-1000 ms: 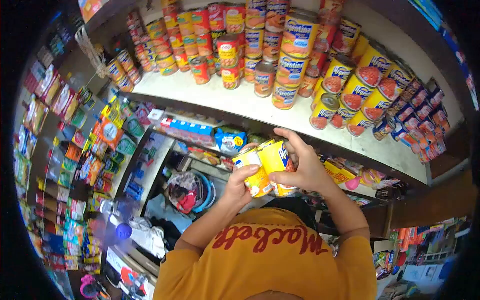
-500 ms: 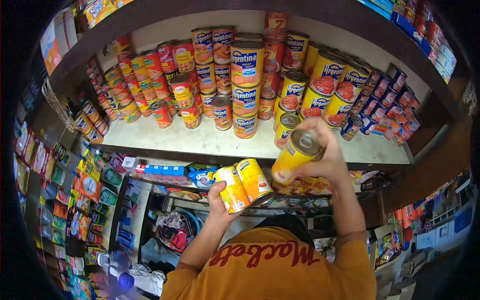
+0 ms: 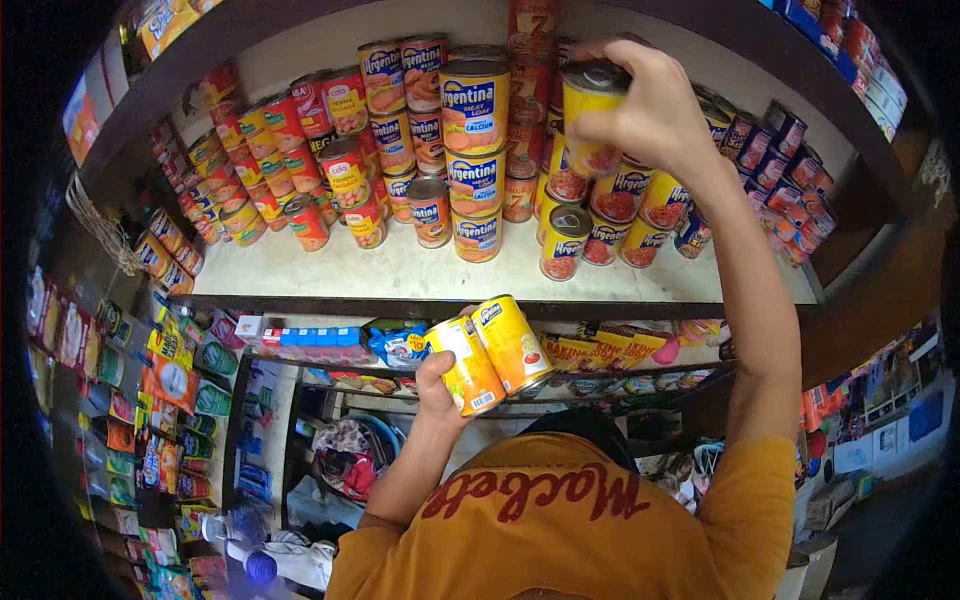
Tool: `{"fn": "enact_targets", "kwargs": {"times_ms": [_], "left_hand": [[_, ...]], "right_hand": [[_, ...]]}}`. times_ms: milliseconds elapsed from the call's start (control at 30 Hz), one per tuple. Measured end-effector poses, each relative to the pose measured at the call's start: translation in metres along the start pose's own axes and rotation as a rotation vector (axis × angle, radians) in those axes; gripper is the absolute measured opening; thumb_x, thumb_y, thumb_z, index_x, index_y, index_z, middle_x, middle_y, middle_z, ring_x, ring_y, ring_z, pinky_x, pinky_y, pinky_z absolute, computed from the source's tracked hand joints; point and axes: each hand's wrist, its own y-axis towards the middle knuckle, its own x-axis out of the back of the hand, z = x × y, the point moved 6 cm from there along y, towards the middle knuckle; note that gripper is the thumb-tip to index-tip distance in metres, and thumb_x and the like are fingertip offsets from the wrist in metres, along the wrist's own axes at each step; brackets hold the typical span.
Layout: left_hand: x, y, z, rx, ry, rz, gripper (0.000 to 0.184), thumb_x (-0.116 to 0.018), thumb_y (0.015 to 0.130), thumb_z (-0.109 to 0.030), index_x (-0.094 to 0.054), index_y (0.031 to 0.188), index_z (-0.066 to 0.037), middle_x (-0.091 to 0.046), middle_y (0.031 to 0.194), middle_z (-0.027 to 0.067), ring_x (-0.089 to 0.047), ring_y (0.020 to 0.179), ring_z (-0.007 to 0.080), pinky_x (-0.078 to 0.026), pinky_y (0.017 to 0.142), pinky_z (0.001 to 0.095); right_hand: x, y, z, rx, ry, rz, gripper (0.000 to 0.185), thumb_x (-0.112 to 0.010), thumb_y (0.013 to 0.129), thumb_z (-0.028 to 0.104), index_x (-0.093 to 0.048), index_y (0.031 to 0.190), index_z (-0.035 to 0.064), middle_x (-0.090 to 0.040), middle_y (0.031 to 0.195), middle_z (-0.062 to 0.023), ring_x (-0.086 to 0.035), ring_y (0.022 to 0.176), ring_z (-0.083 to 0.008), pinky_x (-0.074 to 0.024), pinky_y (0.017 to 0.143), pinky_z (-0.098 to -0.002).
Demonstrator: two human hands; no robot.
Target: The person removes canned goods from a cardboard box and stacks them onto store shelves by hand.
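My right hand [image 3: 652, 108] is raised at the back of the shelf. Its fingers wrap round a yellow can [image 3: 586, 112], held over the yellow Argentina cans [image 3: 610, 205] and partly hiding them. Whether this can touches those below, I cannot tell. Low in front of the shelf edge, my left hand [image 3: 438, 388] grips two yellow cans, one [image 3: 466, 372] against my thumb and another [image 3: 512, 345] side by side with it. A small ring-pull can [image 3: 566, 240] stands at the front of the yellow group.
The white shelf [image 3: 370, 275] carries stacked meat loaf cans [image 3: 474, 190], Vienna sausage cans [image 3: 345, 175] and small dark blue tins [image 3: 775, 170]. An upper shelf edge [image 3: 400, 8] runs overhead. Snack packets [image 3: 175, 380] hang at the left.
My right hand has lifted its can up and back, from the shelf's front edge to above the yellow stacks. My left hand still holds its two cans, almost in place.
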Motion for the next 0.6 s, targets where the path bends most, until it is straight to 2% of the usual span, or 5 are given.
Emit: {"fn": "enact_targets", "kwargs": {"times_ms": [100, 133, 233, 433, 600], "left_hand": [[-0.004, -0.004, 0.002, -0.007, -0.050, 0.040, 0.071, -0.072, 0.066, -0.023, -0.043, 0.128, -0.006, -0.054, 0.123, 0.0150, -0.054, 0.116, 0.0324, -0.042, 0.102, 0.0486], [-0.003, -0.007, 0.002, 0.000, -0.050, 0.029, 0.070, -0.072, 0.066, -0.023, -0.043, 0.128, -0.006, -0.054, 0.123, 0.0151, -0.054, 0.116, 0.0321, -0.042, 0.103, 0.0487], [-0.002, -0.011, 0.003, 0.014, -0.032, 0.032, 0.070, -0.072, 0.066, -0.023, -0.043, 0.128, -0.006, -0.054, 0.123, 0.0150, -0.053, 0.117, 0.0322, -0.042, 0.103, 0.0490], [0.006, -0.018, -0.002, -0.010, -0.057, -0.001, 0.069, -0.074, 0.064, -0.020, -0.047, 0.126, -0.006, -0.055, 0.124, 0.0154, -0.054, 0.117, 0.0324, -0.041, 0.103, 0.0495], [0.008, -0.022, -0.004, -0.004, -0.050, -0.002, 0.069, -0.073, 0.065, -0.020, -0.047, 0.126, -0.006, -0.055, 0.124, 0.0154, -0.054, 0.116, 0.0321, -0.042, 0.103, 0.0491]], "right_hand": [[-0.012, 0.015, -0.016, -0.215, -0.162, 0.174, 0.060, -0.078, 0.059, 0.026, -0.064, 0.112, 0.0029, -0.066, 0.105, -0.0191, -0.065, 0.095, -0.0314, -0.0493, 0.085, -0.0365], [-0.012, 0.019, -0.016, -0.057, -0.201, 0.029, 0.062, -0.078, 0.060, 0.034, -0.063, 0.114, 0.0062, -0.064, 0.110, -0.0201, -0.062, 0.101, -0.0333, -0.0487, 0.087, -0.0378], [-0.023, 0.029, -0.028, -0.100, -0.310, 0.050, 0.065, -0.076, 0.062, 0.040, -0.062, 0.118, 0.0101, -0.063, 0.115, -0.0174, -0.061, 0.106, -0.0312, -0.0471, 0.091, -0.0387], [-0.036, 0.041, -0.049, -0.238, -0.534, 0.154, 0.069, -0.073, 0.064, 0.049, -0.060, 0.123, 0.0155, -0.064, 0.118, -0.0110, -0.058, 0.111, -0.0289, -0.0424, 0.096, -0.0445], [-0.046, 0.042, -0.059, -0.186, -0.648, 0.097, 0.071, -0.071, 0.066, 0.055, -0.059, 0.124, 0.0163, -0.064, 0.116, -0.0122, -0.057, 0.113, -0.0316, -0.0380, 0.096, -0.0525]]}}
